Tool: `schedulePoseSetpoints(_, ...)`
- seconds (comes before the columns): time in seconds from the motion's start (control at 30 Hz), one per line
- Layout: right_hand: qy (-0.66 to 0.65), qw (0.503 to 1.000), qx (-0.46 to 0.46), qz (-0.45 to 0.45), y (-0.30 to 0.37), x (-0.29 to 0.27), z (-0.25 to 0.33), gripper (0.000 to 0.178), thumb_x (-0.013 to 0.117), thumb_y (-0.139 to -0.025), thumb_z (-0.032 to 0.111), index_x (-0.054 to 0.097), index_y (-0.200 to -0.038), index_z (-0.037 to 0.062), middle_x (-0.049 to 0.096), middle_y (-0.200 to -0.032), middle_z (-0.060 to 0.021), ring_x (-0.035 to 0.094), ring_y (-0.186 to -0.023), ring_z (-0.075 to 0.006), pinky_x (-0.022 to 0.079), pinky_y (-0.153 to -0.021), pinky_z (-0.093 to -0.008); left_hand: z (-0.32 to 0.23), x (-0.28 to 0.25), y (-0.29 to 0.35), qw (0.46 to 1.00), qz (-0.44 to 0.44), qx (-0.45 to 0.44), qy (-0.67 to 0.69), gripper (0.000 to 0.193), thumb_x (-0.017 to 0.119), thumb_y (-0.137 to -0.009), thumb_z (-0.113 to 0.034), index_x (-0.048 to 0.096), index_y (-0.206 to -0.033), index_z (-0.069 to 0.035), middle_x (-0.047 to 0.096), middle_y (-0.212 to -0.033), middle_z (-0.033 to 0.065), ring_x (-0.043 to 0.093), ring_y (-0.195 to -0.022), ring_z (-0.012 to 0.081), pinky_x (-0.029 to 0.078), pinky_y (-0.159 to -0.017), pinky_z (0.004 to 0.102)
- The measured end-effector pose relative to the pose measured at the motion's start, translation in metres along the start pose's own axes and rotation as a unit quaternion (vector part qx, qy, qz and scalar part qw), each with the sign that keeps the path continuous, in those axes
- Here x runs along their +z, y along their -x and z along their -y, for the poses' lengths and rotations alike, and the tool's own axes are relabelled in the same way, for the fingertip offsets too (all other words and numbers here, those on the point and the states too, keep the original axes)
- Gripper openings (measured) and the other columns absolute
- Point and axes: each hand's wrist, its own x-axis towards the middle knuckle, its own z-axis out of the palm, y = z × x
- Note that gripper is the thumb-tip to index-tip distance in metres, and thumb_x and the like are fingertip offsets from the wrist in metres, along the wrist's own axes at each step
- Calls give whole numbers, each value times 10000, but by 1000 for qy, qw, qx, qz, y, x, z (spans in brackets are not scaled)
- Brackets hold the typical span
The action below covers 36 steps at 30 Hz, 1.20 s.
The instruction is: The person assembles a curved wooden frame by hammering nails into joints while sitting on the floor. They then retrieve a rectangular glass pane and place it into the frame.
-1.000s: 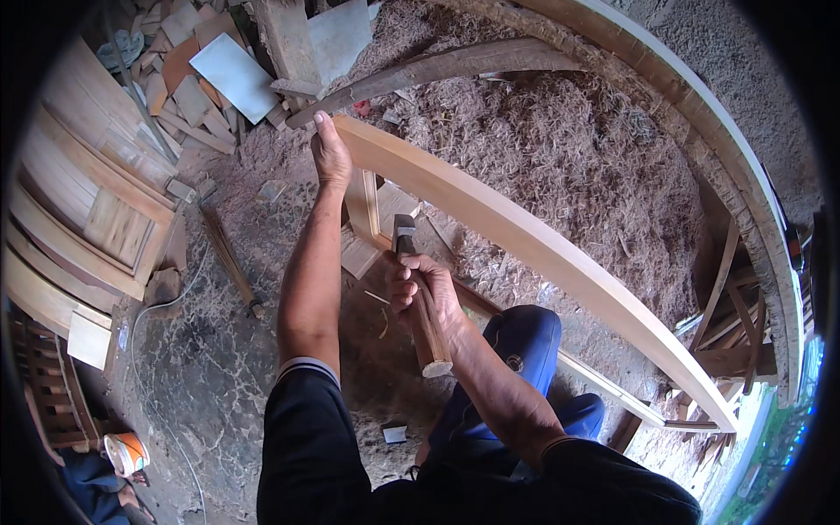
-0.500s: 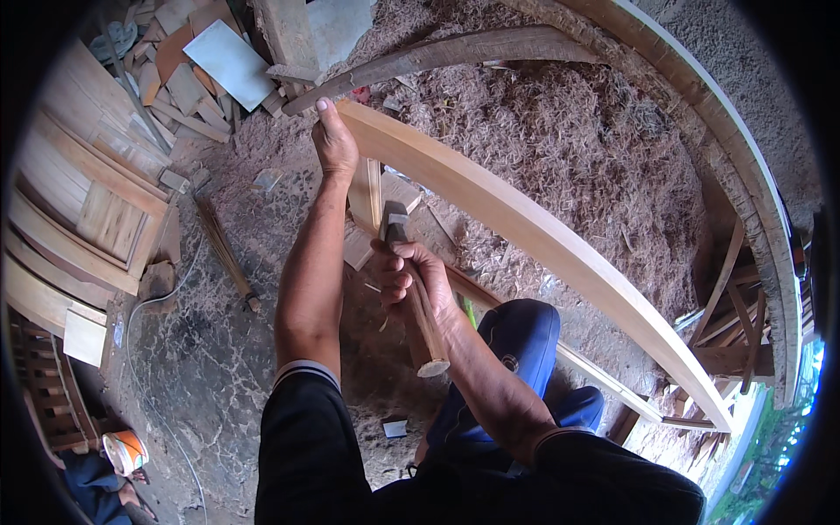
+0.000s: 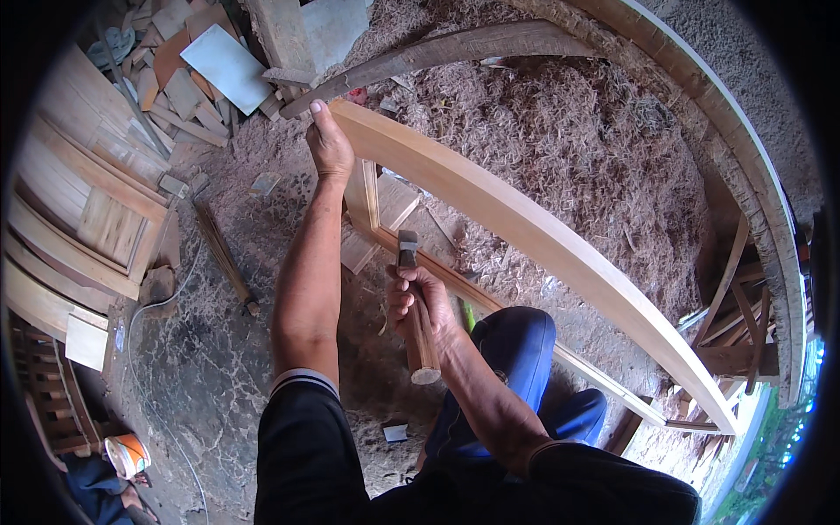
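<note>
- I saw stacked wooden panels (image 3: 83, 219) lying far to the left of the long pale plank (image 3: 525, 236), on the dirt floor.
- A thin dark stick (image 3: 223, 258) lay on the ground between those panels and the plank's near end.
- Offcuts and flat scraps (image 3: 206, 74) were heaped above and to the left of the plank's left end.
- The left hand (image 3: 328, 144) was at the plank's left end; I saw the arm stretched nearly straight up and away from the body, the sleeve ending at the elbow.
- Its fingers were curled shut around that end of the plank, thumb side toward the camera, gripping the edge.
- The plank ran from that grip down to the right in a long bowed line, held up on edge above the floor.
- The right hand (image 3: 420, 302) sat just below the plank's left third, forearm bent in from the lower right.
- Its fingers were wrapped tight round the wooden handle of a hammer (image 3: 414, 306), head pointing up toward the plank and the butt of the handle down.
- The hammer head was close under the plank; I could not tell whether it touched the short upright piece (image 3: 363, 197) fixed beneath it.
- A blue-clad knee (image 3: 516, 350) showed below the plank's middle.
- Sawdust and shavings (image 3: 560, 131) covered the ground beyond the plank, ringed by a curved timber frame (image 3: 744, 175) to the right.
</note>
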Motion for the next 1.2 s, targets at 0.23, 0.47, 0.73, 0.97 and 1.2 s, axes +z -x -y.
schedulePoseSetpoints(0.23,83,981,-11,178,16,41,21,212,596,-923,148,536,-1114,79,507,-706,53,476,-482,-64,441,-439,-220,8,-2,8,1000,-2,-15,-21,894,264,-989,-742,650,-1121,54,683,-1027,161,646,-956,265,504,-868,405)
schedulePoseSetpoints(0.47,21,998,13,56,10,24,3,207,633,-889,164,566,-1060,67,529,-719,57,487,-524,-52,440,-465,-220,9,6,1,1000,-11,14,20,870,280,-1002,-717,648,-1082,68,680,-993,160,640,-931,260,498,-857,404)
schedulePoseSetpoints(0.73,111,984,-44,133,11,9,17,299,597,-916,144,511,-1200,104,507,-724,26,470,-479,-85,417,-409,-268,7,10,5,998,-6,64,10,848,273,-1014,-693,653,-1112,59,681,-1007,156,649,-951,258,506,-862,397)
schedulePoseSetpoints(0.97,66,989,-46,120,13,15,22,352,594,-913,135,507,-1243,51,515,-721,40,489,-475,-70,446,-412,-239,4,5,10,999,-6,17,26,865,270,-1005,-709,630,-1146,65,672,-1045,167,642,-973,270,499,-870,404)
schedulePoseSetpoints(1.2,116,990,-30,71,23,5,14,344,607,-913,148,505,-1236,89,511,-720,41,499,-497,-77,460,-441,-263,0,10,8,1000,2,-17,8,893,245,-1000,-722,612,-1186,72,663,-1086,188,624,-1025,281,478,-910,414)
